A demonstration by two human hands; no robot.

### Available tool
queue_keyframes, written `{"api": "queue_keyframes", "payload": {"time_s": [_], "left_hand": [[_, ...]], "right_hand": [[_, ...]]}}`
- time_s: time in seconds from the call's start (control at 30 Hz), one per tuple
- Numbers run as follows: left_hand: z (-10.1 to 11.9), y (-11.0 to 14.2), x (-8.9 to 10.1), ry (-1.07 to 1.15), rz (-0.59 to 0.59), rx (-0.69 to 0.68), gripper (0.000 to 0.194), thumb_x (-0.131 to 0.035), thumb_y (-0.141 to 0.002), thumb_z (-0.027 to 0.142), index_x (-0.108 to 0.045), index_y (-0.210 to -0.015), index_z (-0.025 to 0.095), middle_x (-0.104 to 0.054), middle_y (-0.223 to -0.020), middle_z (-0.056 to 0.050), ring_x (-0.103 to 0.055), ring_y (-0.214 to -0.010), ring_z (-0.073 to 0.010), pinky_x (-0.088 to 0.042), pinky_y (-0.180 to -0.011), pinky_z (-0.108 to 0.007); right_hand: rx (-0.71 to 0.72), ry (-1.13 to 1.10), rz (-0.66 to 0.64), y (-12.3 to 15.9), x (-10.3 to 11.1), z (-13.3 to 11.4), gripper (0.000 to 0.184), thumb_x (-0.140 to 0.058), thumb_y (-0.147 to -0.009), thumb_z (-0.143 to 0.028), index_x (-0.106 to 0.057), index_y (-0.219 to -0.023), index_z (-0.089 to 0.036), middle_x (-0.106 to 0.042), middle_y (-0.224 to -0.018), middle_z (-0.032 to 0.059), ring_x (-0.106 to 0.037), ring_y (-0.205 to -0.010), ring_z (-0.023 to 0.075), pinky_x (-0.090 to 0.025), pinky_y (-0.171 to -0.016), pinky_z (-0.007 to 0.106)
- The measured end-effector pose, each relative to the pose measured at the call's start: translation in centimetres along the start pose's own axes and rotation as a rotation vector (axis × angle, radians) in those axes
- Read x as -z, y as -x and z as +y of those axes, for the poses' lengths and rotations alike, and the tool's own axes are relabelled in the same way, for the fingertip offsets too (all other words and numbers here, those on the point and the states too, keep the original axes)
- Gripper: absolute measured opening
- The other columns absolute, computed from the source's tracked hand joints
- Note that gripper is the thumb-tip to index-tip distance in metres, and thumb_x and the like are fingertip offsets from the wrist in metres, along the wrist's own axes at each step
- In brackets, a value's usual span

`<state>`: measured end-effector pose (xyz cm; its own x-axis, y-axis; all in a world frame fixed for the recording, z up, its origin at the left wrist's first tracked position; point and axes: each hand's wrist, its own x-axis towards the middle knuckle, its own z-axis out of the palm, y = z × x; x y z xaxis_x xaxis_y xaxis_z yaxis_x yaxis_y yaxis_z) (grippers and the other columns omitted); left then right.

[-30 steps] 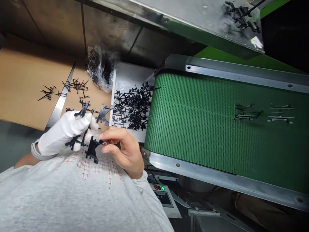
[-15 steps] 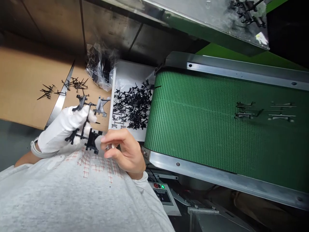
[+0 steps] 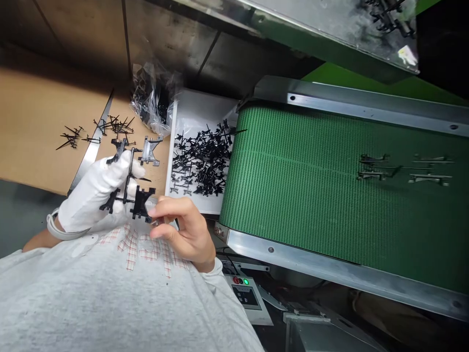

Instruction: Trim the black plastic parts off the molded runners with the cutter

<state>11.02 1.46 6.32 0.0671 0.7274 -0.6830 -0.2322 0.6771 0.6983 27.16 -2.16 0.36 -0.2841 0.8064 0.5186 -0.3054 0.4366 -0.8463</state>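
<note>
My left hand (image 3: 93, 190), in a white glove, grips a black plastic sprue (image 3: 129, 176) by its central runner. Bracket-shaped parts stick out from it on both sides. My bare right hand (image 3: 186, 230) is at the sprue's lower right bracket (image 3: 142, 203), thumb and forefinger closed together beside it. Something small and shiny shows between those fingers, mostly hidden, its kind unclear. Beyond the hands, a white tray (image 3: 170, 166) holds a heap of black plastic parts (image 3: 205, 159).
A green conveyor belt (image 3: 293, 195) runs off to the right, carrying another sprue with brackets (image 3: 403, 168). Thin black runner scraps (image 3: 117, 126) lie on the cardboard surface (image 3: 32, 122) near a metal strip (image 3: 91, 149). A clear plastic bag (image 3: 152, 102) stands behind. Overhead is a metal shelf (image 3: 293, 29).
My right hand has shifted slightly left, its fingertips now at the lower right bracket. The sprue in my left hand has risen and turned a little.
</note>
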Motion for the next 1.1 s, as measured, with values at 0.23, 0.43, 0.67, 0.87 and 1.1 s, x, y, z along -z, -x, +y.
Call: {"api": "queue_keyframes", "payload": {"time_s": [0.23, 0.43, 0.67, 0.87, 1.1], "left_hand": [[0.4, 0.5, -0.2, -0.029, -0.045, 0.007, 0.06, -0.083, -0.067, 0.069, -0.054, -0.079, 0.018, -0.047, -0.046, 0.011, -0.034, -0.031, -0.0002, -0.029, -0.032, -0.01], [0.2, 0.2, 0.4, 0.012, -0.067, 0.048, 0.068, -0.084, -0.058, 0.075, -0.053, -0.08, 0.019, -0.048, -0.045, 0.01, -0.034, -0.031, -0.0002, -0.029, -0.033, -0.01], [0.3, 0.2, 0.1, 0.006, -0.045, 0.027, 0.066, -0.081, -0.063, 0.075, -0.051, -0.08, 0.019, -0.046, -0.044, 0.012, -0.035, -0.03, -0.0011, -0.03, -0.033, -0.011], [-0.1, 0.1, 0.7, -0.037, -0.118, 0.006, 0.065, -0.078, -0.065, 0.078, -0.051, -0.08, 0.021, -0.045, -0.042, 0.011, -0.035, -0.029, -0.0036, -0.031, -0.031, -0.013], [0.0, 0.2, 0.9, -0.092, -0.079, -0.014, 0.062, -0.075, -0.07, 0.077, -0.053, -0.081, 0.02, -0.046, -0.044, 0.011, -0.037, -0.03, -0.0035, -0.035, -0.033, -0.014]], "right_hand": [[-0.04, -0.022, -0.024, 0.0, 0.1, 0.2, 0.023, -0.066, -0.098, -0.025, -0.058, -0.119, -0.026, -0.068, -0.093, -0.001, -0.062, -0.067, 0.0091, -0.055, -0.059, 0.021], [-0.031, -0.039, -0.007, -0.1, -0.1, 0.3, 0.018, -0.065, -0.098, -0.024, -0.06, -0.116, -0.025, -0.069, -0.091, -0.0006, -0.068, -0.075, 0.0111, -0.058, -0.064, 0.022], [-0.062, -0.017, 0.021, 0.0, -0.4, -0.3, 0.021, -0.066, -0.098, -0.027, -0.059, -0.118, -0.026, -0.069, -0.093, -0.001, -0.067, -0.073, 0.0101, -0.058, -0.062, 0.021], [-0.165, 0.001, 0.022, 0.1, -0.7, 0.2, 0.014, -0.06, -0.101, -0.037, -0.06, -0.109, -0.026, -0.071, -0.091, -0.0007, -0.068, -0.073, 0.0112, -0.058, -0.065, 0.025], [-0.312, -0.112, 0.186, 0.7, -0.7, 0.4, 0.029, -0.062, -0.097, -0.049, -0.058, -0.115, -0.026, -0.064, -0.087, -0.0003, -0.061, -0.066, 0.011, -0.044, -0.053, 0.023]]}}
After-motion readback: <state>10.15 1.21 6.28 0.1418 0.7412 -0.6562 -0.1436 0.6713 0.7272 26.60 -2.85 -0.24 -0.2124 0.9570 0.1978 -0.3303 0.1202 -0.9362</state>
